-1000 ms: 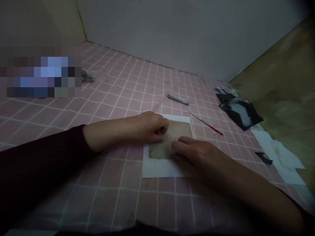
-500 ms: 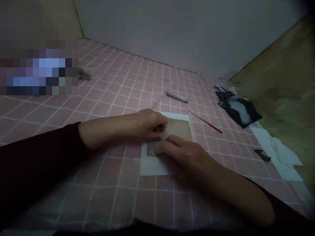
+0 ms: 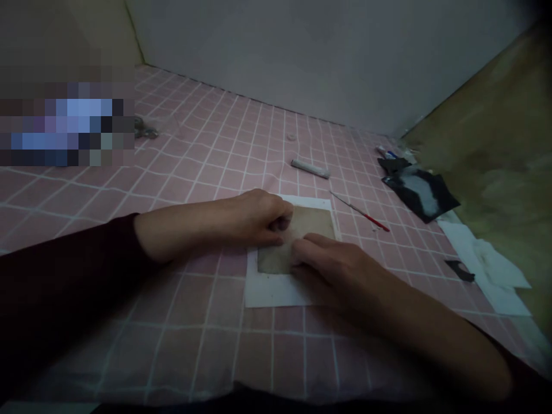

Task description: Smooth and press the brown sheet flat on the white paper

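Note:
A tan square sheet point(image 3: 276, 261) lies on a larger piece of white paper point(image 3: 267, 292). My left hand point(image 3: 263, 217) rests at the upper left of the tan sheet, its fingers curled and closed. Over the sheet's right half, my right hand point(image 3: 325, 256) is also closed, fingertips pressed together and pointing toward the sheet's middle. Whatever either hand pinches is hidden by the fingers or too small to name. A narrow gap with bare tan surface separates the two hands.
A grey tube-like piece point(image 3: 310, 168) lies beyond the sheet, near a thin red-handled tool point(image 3: 362, 213). At right are a black sheet with white residue point(image 3: 422, 192), a dark scrap point(image 3: 460, 270) and white papers point(image 3: 495, 270). A pink checked cloth point(image 3: 181, 322) covers the table.
My right hand has shifted slightly to the right, baring more of the tan sheet. My left hand stays almost where it was.

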### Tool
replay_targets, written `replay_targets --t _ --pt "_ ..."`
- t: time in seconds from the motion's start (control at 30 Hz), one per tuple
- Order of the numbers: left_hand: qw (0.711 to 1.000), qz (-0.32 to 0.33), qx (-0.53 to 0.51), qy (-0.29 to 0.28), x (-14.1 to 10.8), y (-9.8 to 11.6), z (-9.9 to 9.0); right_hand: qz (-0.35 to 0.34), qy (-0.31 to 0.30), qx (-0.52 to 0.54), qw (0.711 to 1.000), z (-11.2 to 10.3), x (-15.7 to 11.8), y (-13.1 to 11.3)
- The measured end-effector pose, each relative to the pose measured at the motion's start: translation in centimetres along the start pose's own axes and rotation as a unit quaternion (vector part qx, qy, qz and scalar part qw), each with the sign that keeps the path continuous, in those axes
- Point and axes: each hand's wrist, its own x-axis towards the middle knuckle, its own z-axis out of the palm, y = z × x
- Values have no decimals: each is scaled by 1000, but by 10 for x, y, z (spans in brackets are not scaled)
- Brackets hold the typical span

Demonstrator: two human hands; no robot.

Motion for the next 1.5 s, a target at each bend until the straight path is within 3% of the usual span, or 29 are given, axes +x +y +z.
replay_targets --t 0.1,0.27,0.4,0.6,0.8,0.97,1.17,1.3,1.37,1.5 --pt "1000 5 1 -2 1 -1 1 29 -17 -31 999 -1 -3 1" --pt "1000 -5 2 0 0 0 0 -35 33 -18 999 9 1 -3" --pt "1000 5 1 0 0 0 0 16 -18 -38 999 2 -3 0" --pt "1000 -13 4 -7 0 4 -2 -10 22 -39 999 4 0 1" --pt "1000 -3 8 -10 0 2 -1 41 -27 -76 996 0 -6 1" --pt "1000 2 9 -3 -1 0 -1 -5 18 -20 1000 8 -2 -7" --pt "1000 7 7 -6 0 -2 0 51 -27 -56 997 3 -9 -3" --pt "1000 3 15 -5 1 0 0 -7 24 -29 999 10 -2 -5" --pt "1000 -2 20 -8 1 1 -1 -12 10 -18 1000 10 -1 -5" --pt "1000 -1 12 -16 0 1 -1 43 -32 -26 998 4 -6 -2"
